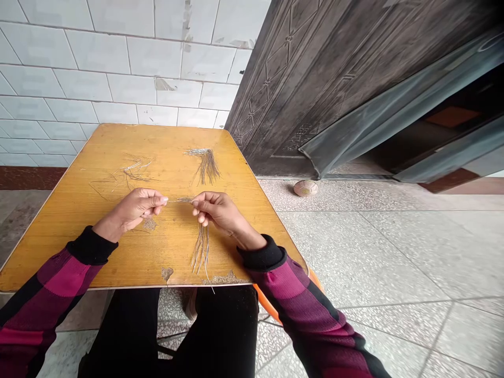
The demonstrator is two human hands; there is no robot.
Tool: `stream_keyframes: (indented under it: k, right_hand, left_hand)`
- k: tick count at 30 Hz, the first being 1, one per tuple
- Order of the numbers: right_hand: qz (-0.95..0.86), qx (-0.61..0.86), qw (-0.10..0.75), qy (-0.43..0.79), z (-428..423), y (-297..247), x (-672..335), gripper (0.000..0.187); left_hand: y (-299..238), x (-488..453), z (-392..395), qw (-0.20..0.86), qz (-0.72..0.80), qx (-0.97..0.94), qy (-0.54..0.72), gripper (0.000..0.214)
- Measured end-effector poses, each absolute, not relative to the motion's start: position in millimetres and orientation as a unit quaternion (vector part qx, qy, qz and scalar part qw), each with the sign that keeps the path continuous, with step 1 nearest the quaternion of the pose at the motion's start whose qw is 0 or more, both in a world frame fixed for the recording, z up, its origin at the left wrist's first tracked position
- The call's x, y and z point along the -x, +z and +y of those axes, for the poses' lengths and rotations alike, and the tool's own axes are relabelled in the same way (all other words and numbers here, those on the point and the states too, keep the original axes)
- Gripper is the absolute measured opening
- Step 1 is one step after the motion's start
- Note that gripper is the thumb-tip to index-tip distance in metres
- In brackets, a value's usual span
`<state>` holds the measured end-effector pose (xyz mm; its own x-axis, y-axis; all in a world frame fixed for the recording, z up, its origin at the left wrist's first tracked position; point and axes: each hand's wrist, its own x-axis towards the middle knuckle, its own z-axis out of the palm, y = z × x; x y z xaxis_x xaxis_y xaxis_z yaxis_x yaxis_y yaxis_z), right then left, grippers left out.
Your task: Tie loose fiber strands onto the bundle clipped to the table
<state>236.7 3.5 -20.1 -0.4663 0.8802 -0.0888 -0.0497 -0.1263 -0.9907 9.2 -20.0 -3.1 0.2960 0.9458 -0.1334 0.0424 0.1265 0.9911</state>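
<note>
Thumb and fingers of my right hand [214, 211] pinch a bundle of thin wires [201, 247]; the bundle bends at the grip, with short ends pointing left and long ends hanging toward the table's front edge. To the left, my left hand [144, 206] is closed in a pinch on the tip of one thin wire that runs across to the bundle. Behind my left hand lies a loose tangle of wires [134, 168]. Another bent bundle of wires [207, 160] rests farther back, beyond my right hand.
The yellow wooden table [165, 142] has chipped patches near its front edge. White wall tiles [129, 55] stand behind it. A dark carved door [283, 89] with a grey curtain [354, 131] is at the right. A round ball-like object [305, 188] sits on the floor.
</note>
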Motion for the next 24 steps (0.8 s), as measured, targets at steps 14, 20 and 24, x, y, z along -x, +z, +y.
stream_keyframes:
  k: [14,20,24]
  right_hand:
    - [-0.646,0.486,0.321,0.493,33,-30,-255,0.02]
    - [-0.769,0.567,0.227,0.187,34,-33,-249,0.015]
    - [-0.777,0.58,0.193,0.151,36,-34,-249,0.014]
  left_hand:
    - [-13,-7,-17,0.498,0.491,-0.597,0.392,0.033]
    - [-11,-6,-19,0.478,0.494,-0.62,0.378,0.032]
    - [-6,-8,-20,0.473,0.505,-0.612,0.384,0.031]
